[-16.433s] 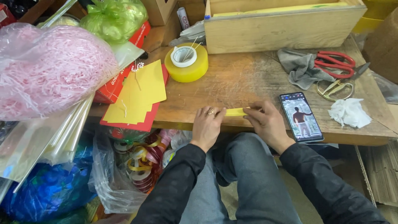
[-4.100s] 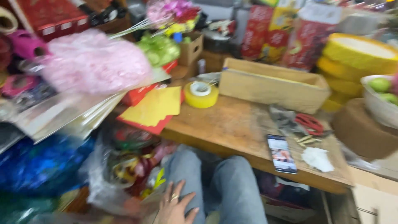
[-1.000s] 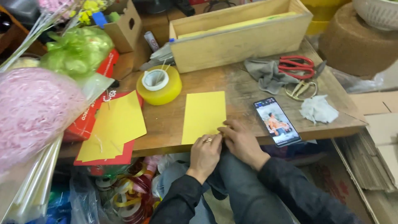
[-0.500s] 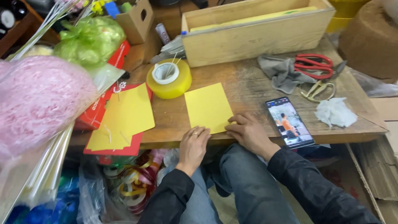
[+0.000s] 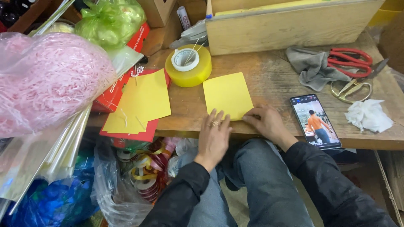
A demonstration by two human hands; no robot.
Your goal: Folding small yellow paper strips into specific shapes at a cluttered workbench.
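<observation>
In the head view, a yellow sheet of paper (image 5: 227,95) is seen lying flat on the wooden bench (image 5: 269,80), its long axis running roughly from 12 to 6 o'clock with a slight lean toward 11, and its near edge set close to the bench's front edge. The left hand (image 5: 213,136) is laid palm down at the sheet's 6 o'clock, its fingers (image 5: 216,119) spread and open, the tips touching or just overlapping the near edge; nothing is gripped. The right hand (image 5: 266,122) is placed at the sheet's near right corner, at about 5 o'clock, its fingers loosely curled and pressed on that corner; whether the corner is pinched or merely held down cannot be told. Both hands are about equally near the sheet. A roll of yellow tape (image 5: 188,65) is found just beyond the sheet's far left corner at 11 o'clock, and a stack of yellow and red sheets (image 5: 139,105) lies at 9 o'clock, apart from it. A phone (image 5: 314,121) is lying at 3 o'clock, just beside the right hand. Bare wood is left open at 12 to 2 o'clock, up to the wooden box (image 5: 290,25), with a grey cloth (image 5: 309,67) and red scissors (image 5: 351,59) farther off at 2 o'clock.
</observation>
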